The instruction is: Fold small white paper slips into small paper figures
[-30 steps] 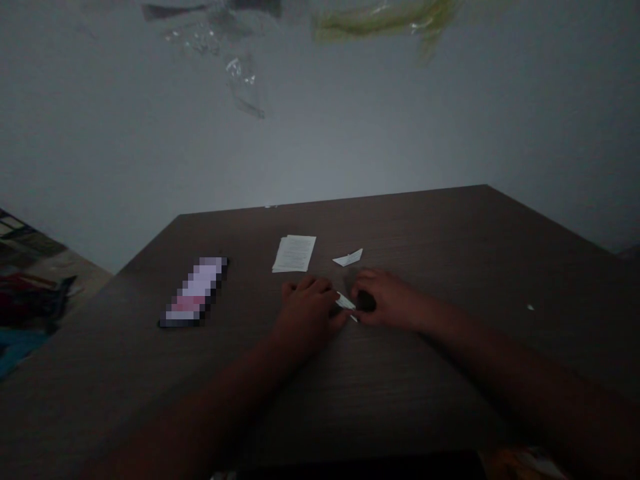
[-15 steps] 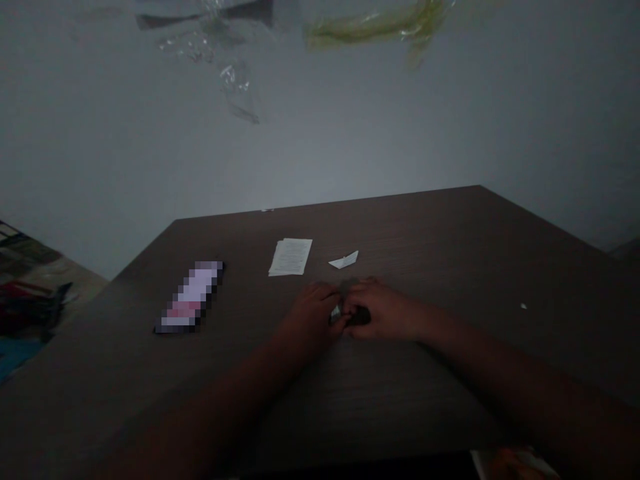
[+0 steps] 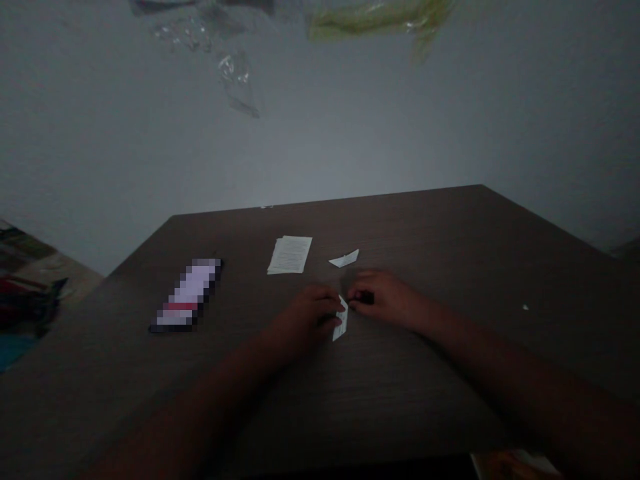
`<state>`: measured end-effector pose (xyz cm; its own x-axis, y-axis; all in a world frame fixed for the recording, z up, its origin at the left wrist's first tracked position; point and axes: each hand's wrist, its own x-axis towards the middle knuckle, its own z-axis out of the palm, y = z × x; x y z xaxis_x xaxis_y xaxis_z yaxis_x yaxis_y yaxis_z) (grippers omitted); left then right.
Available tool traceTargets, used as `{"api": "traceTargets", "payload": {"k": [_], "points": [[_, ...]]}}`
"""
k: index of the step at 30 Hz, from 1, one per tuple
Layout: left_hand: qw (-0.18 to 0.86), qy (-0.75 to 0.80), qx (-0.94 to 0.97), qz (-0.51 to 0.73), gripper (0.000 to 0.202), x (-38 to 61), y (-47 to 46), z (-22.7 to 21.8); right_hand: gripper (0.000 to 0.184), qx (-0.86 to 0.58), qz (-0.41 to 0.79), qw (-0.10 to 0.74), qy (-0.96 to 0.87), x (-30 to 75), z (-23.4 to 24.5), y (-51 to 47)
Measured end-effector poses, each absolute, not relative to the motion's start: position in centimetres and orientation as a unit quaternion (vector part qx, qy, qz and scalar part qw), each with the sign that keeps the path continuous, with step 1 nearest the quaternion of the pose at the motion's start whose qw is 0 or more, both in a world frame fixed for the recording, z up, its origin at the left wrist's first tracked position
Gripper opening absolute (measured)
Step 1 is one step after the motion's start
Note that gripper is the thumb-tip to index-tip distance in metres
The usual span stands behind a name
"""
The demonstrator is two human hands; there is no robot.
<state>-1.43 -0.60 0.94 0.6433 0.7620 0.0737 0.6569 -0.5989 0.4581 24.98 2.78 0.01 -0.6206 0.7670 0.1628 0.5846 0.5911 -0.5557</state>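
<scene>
A small folded piece of printed paper [image 3: 341,325] lies slanted on the table between my hands. My left hand [image 3: 307,320] has its thumb and fingers closed on the paper's left side and covers part of it. Just right of the paper's upper end is my right hand [image 3: 383,297], its fingers curled in with the tips close together around a dark hollow. Whether those tips touch the paper or pinch anything cannot be made out. Behind my hands rests a folded paper boat shape [image 3: 344,259].
A stack of printed paper sheets [image 3: 290,255] lies back left of my hands. Farther left is a phone [image 3: 187,297] with a blurred screen. A tiny white scrap [image 3: 525,307] sits at the right on the brown table [image 3: 430,227], which meets a wall [image 3: 350,133].
My hands have parted slightly; the right one has shifted right and up, off most of the folded paper. More of that paper now shows beside my left fingers.
</scene>
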Motion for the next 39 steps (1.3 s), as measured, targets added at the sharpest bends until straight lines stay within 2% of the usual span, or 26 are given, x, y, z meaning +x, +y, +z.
{"api": "traceTargets", "payload": {"k": [6, 15, 24, 34, 39], "points": [[0.213, 0.347, 0.904, 0.13, 0.042, -1.6, -0.6, 1.1, 0.016, -0.386, 0.211, 0.173, -0.882, 24.8, -0.2, 2.7], [0.223, 0.312, 0.916, 0.12, 0.035, -1.5, -0.3, 0.7, 0.013, -0.388, 0.21, 0.162, -0.883, 24.6, -0.1, 2.5], [0.163, 0.369, 0.914, 0.036, 0.037, -0.6, -0.6, 2.0, 0.015, -0.431, 0.215, 0.201, -0.853, 24.1, -1.0, 3.2], [0.154, 0.332, 0.927, 0.076, 0.041, -1.4, -0.7, 1.9, 0.011, -0.472, 0.2, 0.243, -0.823, 23.4, -2.5, 3.7], [0.142, 0.316, 0.934, 0.09, 0.023, -1.8, -0.3, 0.8, 0.013, -0.401, 0.226, 0.27, -0.845, 24.6, -3.0, 3.8]]}}
